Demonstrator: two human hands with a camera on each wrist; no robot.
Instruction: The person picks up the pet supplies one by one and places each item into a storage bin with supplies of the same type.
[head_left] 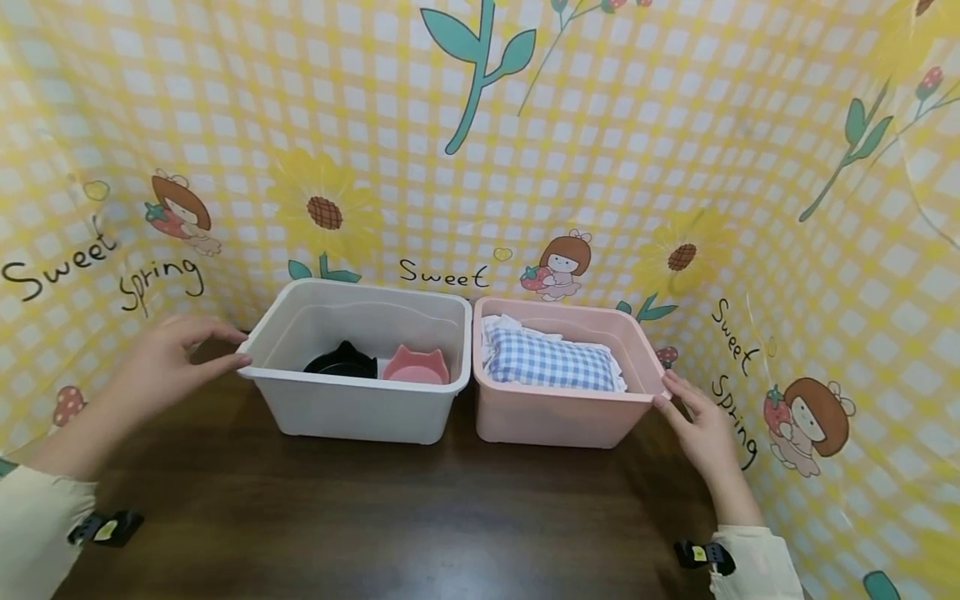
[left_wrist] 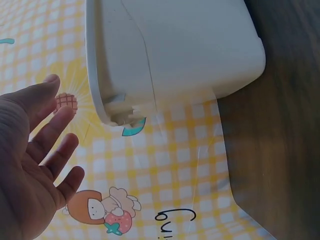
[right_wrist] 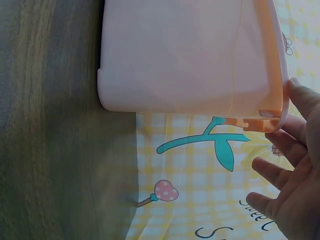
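A white plastic bin (head_left: 363, 412) and a pink plastic bin (head_left: 555, 421) stand side by side on the table. In the white bin lie a black cat-eared dish (head_left: 342, 363) and a pink cat-eared dish (head_left: 417, 367). A small blue-checked pillow (head_left: 551, 358) with ruffled edges lies in the pink bin. My left hand (head_left: 168, 358) is beside the white bin's left rim; the left wrist view shows its relaxed fingers (left_wrist: 50, 132) apart from the rim. At the pink bin's right corner is my right hand (head_left: 701, 429), its thumb and forefinger right at the rim, other fingers (right_wrist: 270, 172) extended loosely.
Dark brown wooden table (head_left: 420, 525) stretches in front of both bins. A yellow-checked cloth (head_left: 420, 192) with flowers and cartoon figures rises behind them and on both sides. Each sleeve has a small black device strapped to it.
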